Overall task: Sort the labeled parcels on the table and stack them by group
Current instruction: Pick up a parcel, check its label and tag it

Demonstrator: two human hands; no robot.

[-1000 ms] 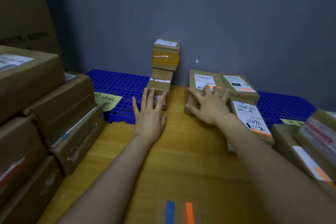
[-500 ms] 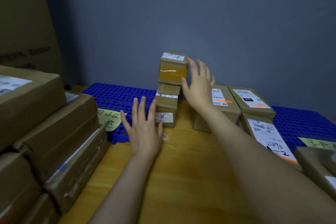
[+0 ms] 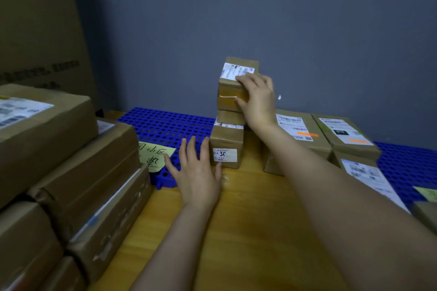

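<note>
Right hand (image 3: pixel 257 99) first: we see it gripping the top parcel (image 3: pixel 230 88) of a three-high stack, fingers curled over the upper edge onto the white label, thumb pressed against the front face beside the glossy tape band. Below it sits a small middle parcel (image 3: pixel 230 117), and under that the bottom parcel (image 3: pixel 225 142), whose front sticker shows a bold 30. The stack stands on the wooden table (image 3: pixel 236 231), just beside the right edge of a blue perforated mat (image 3: pixel 165 125). Over to the left hand (image 3: pixel 198 172): palm down, fingers straight and spread, holding nothing, lying across the table and the mat's near corner. Its index finger is just beside the bottom parcel's left face, and we cannot tell whether they touch. By its little finger a yellow note (image 3: pixel 155 156) with handwriting lies on the mat. Moving right, behind the right forearm, we find two flat parcels with orange marks on their labels, one (image 3: pixel 295 130) next to the other (image 3: pixel 343 134), and a third labelled parcel (image 3: pixel 369 172) nearer to us. Beyond those is a second blue mat (image 3: pixel 406 168) carrying a greenish note (image 3: pixel 425 192). On the far left, large parcels (image 3: pixel 59 149) are piled high against a tall carton (image 3: pixel 35 30), with a grey-blue wall (image 3: pixel 307 30) behind.
</note>
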